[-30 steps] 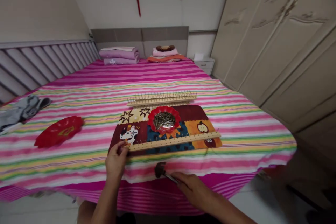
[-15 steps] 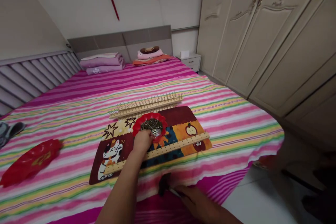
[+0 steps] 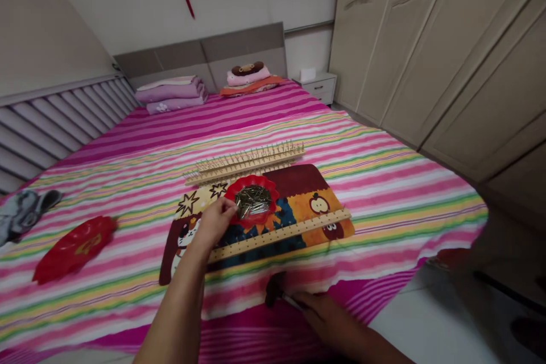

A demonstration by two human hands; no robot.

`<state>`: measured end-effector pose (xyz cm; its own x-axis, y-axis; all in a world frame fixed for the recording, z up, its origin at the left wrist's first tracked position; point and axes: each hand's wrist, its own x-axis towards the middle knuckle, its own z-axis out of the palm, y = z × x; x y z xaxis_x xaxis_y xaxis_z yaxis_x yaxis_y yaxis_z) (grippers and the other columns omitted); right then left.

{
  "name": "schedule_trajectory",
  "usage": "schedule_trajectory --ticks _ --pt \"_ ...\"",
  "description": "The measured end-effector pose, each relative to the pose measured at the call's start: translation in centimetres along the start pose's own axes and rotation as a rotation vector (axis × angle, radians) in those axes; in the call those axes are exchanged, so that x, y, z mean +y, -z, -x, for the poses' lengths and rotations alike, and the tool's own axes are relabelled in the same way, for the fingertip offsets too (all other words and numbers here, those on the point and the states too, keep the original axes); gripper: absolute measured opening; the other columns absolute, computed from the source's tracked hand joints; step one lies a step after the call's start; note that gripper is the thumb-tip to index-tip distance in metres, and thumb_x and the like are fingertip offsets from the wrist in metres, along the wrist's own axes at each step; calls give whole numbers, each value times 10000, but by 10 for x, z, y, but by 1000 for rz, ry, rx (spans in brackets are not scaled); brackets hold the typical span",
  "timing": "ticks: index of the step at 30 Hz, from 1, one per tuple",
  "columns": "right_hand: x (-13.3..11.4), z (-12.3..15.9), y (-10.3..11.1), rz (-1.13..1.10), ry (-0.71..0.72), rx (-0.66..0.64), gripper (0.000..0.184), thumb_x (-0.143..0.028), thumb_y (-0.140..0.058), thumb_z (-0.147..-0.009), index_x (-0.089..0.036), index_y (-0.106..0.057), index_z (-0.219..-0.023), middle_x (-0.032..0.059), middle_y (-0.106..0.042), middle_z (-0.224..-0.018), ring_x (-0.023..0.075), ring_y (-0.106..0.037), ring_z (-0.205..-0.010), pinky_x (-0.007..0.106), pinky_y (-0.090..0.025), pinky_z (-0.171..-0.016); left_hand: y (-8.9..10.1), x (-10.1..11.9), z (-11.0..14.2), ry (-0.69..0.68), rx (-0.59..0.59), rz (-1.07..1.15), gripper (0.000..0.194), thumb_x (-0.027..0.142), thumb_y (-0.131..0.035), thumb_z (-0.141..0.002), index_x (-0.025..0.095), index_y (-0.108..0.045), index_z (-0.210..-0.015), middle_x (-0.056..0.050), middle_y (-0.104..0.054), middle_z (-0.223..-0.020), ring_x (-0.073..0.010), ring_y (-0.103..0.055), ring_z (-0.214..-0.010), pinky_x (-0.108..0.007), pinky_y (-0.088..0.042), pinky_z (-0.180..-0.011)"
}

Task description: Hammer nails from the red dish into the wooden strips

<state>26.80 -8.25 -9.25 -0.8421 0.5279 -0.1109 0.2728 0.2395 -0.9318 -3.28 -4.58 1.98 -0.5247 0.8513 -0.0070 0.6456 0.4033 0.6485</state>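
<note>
My left hand [image 3: 215, 219] is at the left rim of a red scalloped bowl [image 3: 273, 187], its fingertips pinched on what looks like a nail. The bowl holds a heap of loose nails [image 3: 255, 200]. My right hand [image 3: 326, 315] grips a hammer [image 3: 275, 290] by its handle, the dark head low over the bed's near edge. Between the hands a wooden strip [image 3: 281, 233] with rows of holes or nail heads lies slanted across a patterned mat [image 3: 294, 182]. My left forearm hides the strip's left end.
Behind the bowl lie wooden strips [image 3: 247, 164] bristling with upright nails. A red plate-like tray [image 3: 74, 247] and grey clothing [image 3: 28, 213] are on the left of the striped bed. Folded bedding [image 3: 173, 94] sits by the headboard; a wardrobe [image 3: 405, 40] stands to the right.
My left hand left the wooden strip's left end, reached into the bowl, and has now drawn back to its left rim. The hammer stays in my right hand. The view has shifted.
</note>
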Motion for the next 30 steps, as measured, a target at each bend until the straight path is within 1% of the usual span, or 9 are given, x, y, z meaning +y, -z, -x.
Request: schedule_trajectory --ticks 3,4,6,9,12,17,20,24,30 --pt "5 -1 -3 24 -2 -6 403 -218 -412 -912 -238 -607 -1265 56 -683 -1223 218 -640 -1094 313 -464 -956 38 -32 26 167 120 511 377 356 -712 -562 147 -629 -865 13 -621 -634 -104 -535 -505 -238 -440 -510" --pt "7 -1 -4 34 0 -7 408 -218 -411 -907 -222 -604 -1267 68 -681 -1226 223 -638 -1097 320 -465 -958 48 -44 37 214 163 611 423 350 -743 -511 141 -631 -861 11 -627 -636 -102 -538 -501 -238 -444 -503" --pt "9 -3 -6 56 6 -8 423 -212 -403 -898 -197 -595 -1275 84 -678 -1227 226 -637 -1100 322 -468 -954 58 -69 56 292 276 718 426 330 -772 -446 130 -633 -795 1 -636 -628 -105 -551 -511 -235 -449 -498" --pt "9 -4 -10 101 6 2 435 -207 -387 -883 -171 -605 -1257 97 -708 -1164 229 -664 -1041 319 -496 -905 54 -104 76 400 466 745 368 315 -761 -415 138 -628 -709 6 -632 -592 -110 -553 -510 -237 -446 -488" --pt "5 -4 -13 130 -6 17 446 -198 -378 -862 -172 -615 -1239 95 -730 -1106 235 -683 -981 330 -511 -865 38 -127 83 427 552 733 322 321 -734 -416 157 -624 -670 17 -632 -588 -106 -538 -508 -245 -445 -503" --pt "2 -3 -18 169 -21 37 453 -217 -367 -857 -164 -621 -1228 93 -749 -1038 230 -697 -902 325 -523 -818 19 -141 81 346 566 724 301 356 -724 -446 167 -632 -663 1 -656 -638 -125 -576 -597 -262 -475 -600" --pt "3 -3 -20 186 -25 35 457 -221 -365 -856 -140 -620 -1226 98 -757 -987 235 -701 -849 334 -531 -781 16 -143 81 321 560 709 303 375 -715 -482 168 -635 -690 1 -659 -650 -133 -590 -624 -273 -488 -633" --pt "3 -4 -20 202 -25 38 448 -215 -364 -858 -168 -625 -1218 65 -759 -889 220 -690 -755 330 -530 -730 14 -148 81 308 552 632 287 393 -689 -530 174 -640 -710 -4 -667 -659 -141 -603 -636 -280 -497 -642" --pt "5 -5 -21 203 -21 45 443 -198 -375 -848 -173 -632 -1208 69 -758 -923 221 -689 -790 320 -522 -741 11 -149 81 285 538 581 274 404 -660 -598 178 -647 -753 -26 -705 -748 -146 -625 -679 -268 -499 -663"
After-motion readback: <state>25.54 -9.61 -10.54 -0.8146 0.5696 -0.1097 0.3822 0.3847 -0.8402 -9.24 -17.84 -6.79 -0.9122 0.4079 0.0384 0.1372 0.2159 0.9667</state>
